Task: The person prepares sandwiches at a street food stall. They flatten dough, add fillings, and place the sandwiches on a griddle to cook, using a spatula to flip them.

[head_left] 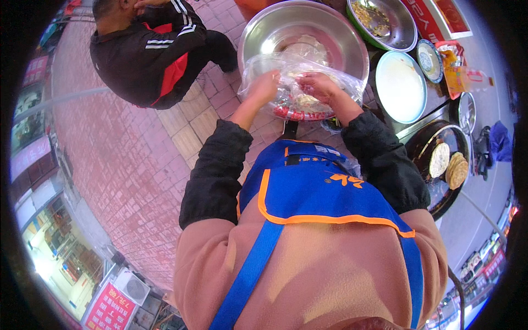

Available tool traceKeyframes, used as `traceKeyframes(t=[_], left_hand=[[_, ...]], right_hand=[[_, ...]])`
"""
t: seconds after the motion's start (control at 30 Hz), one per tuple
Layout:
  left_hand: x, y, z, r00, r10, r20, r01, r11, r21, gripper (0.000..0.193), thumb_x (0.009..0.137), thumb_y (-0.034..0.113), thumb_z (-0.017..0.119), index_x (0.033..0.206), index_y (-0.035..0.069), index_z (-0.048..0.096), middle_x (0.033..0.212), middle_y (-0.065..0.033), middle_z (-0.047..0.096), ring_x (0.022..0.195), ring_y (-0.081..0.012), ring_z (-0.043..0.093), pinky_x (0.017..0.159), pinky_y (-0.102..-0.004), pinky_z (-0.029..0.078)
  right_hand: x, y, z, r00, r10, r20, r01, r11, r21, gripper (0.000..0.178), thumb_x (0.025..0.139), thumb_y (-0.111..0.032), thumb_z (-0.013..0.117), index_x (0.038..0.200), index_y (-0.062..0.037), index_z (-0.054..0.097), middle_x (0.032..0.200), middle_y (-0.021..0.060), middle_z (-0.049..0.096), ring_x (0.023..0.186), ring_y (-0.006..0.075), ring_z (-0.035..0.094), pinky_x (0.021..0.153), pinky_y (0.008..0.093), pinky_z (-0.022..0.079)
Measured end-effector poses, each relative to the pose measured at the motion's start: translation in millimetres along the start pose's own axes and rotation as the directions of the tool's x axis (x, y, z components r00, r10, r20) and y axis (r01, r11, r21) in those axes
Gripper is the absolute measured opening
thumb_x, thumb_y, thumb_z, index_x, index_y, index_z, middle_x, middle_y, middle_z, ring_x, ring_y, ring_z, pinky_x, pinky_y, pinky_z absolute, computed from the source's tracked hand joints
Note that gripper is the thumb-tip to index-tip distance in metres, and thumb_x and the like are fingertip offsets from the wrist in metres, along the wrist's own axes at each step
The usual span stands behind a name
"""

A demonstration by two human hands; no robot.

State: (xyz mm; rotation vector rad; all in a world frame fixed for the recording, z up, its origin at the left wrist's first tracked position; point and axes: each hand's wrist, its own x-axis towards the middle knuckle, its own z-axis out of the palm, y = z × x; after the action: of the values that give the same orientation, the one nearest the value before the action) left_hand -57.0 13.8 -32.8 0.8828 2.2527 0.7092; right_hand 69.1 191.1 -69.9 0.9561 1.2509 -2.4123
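A large steel basin (352, 38) stands in front of me, with a clear plastic bag (344, 82) spread over its near half. My left hand (265, 87) is closed on the left part of the bag. My right hand (320, 88) has its fingers curled on the plastic a little to the right. Pale, dough-like stuff (308, 48) lies on the basin's bottom, and more shows blurrily through the plastic between my hands. Red print runs along the bag's near edge, over the basin's rim.
On the right are a bowl of chopped filling (369, 19), a white plate (400, 87), a smaller bowl (429, 60) and a clear bottle (477, 80). Nearer, a round black griddle (423, 144) carries two flatbreads (439, 159). A person in a dark jacket (148, 60) is close on the left.
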Motion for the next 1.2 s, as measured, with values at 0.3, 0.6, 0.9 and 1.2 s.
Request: traceKeyframes(t=[0.3, 0.6, 0.9, 1.2], left_hand=[[-10.0, 1.3, -6.7, 0.996, 0.012, -0.091, -0.008, 0.999, 0.038, 0.015, 0.087, 0.003, 0.045, 0.093, 0.008, 0.058, 0.09, -0.0216, 0.065, 0.09, -0.0439, 0.061, 0.075, -0.0494, 0.046], [-1.6, 5.2, -1.3, 0.991, -0.06, -0.117, 0.038, 0.982, -0.184, 0.014, 0.088, 0.011, 0.049, 0.089, 0.003, 0.061, 0.087, -0.02, 0.067, 0.087, -0.0386, 0.064, 0.076, -0.0466, 0.048], [0.8, 0.8, -7.2, 0.989, -0.147, 0.017, 0.147, 0.988, 0.042, 0.032, 0.076, 0.031, 0.07, 0.096, 0.006, 0.069, 0.093, -0.0197, 0.07, 0.089, -0.0346, 0.067, 0.079, -0.0428, 0.051], [7.3, -10.4, 1.5, 0.994, -0.094, 0.053, 0.099, 0.988, -0.115, 0.02, 0.085, 0.02, 0.06, 0.096, 0.005, 0.068, 0.088, -0.0184, 0.069, 0.087, -0.0312, 0.066, 0.077, -0.0406, 0.048]], right_hand=[[-21.8, -3.6, -14.6, 0.952, -0.241, -0.186, 0.127, 0.87, -0.477, 0.014, 0.091, -0.015, 0.063, 0.095, -0.0017, 0.061, 0.087, 0.0039, 0.062, 0.077, 0.0135, 0.06, 0.073, 0.0286, 0.051], [9.9, 20.0, 36.4, 0.998, -0.004, -0.061, 0.004, 1.0, 0.001, 0.02, 0.085, -0.009, 0.066, 0.098, 0.0054, 0.065, 0.09, 0.0107, 0.066, 0.077, 0.0187, 0.064, 0.07, 0.0298, 0.054], [22.3, 20.8, 2.7, 0.989, -0.024, -0.148, -0.027, 0.942, -0.333, 0.015, 0.087, -0.016, 0.067, 0.092, -0.0026, 0.066, 0.08, 0.0028, 0.061, 0.069, 0.0129, 0.057, 0.061, 0.0267, 0.047], [8.6, 12.5, 31.7, 1.0, -0.006, -0.025, -0.002, 0.943, -0.332, 0.027, 0.089, -0.031, 0.067, 0.093, -0.0042, 0.068, 0.078, 0.0013, 0.061, 0.068, 0.0114, 0.055, 0.063, 0.0261, 0.045]])
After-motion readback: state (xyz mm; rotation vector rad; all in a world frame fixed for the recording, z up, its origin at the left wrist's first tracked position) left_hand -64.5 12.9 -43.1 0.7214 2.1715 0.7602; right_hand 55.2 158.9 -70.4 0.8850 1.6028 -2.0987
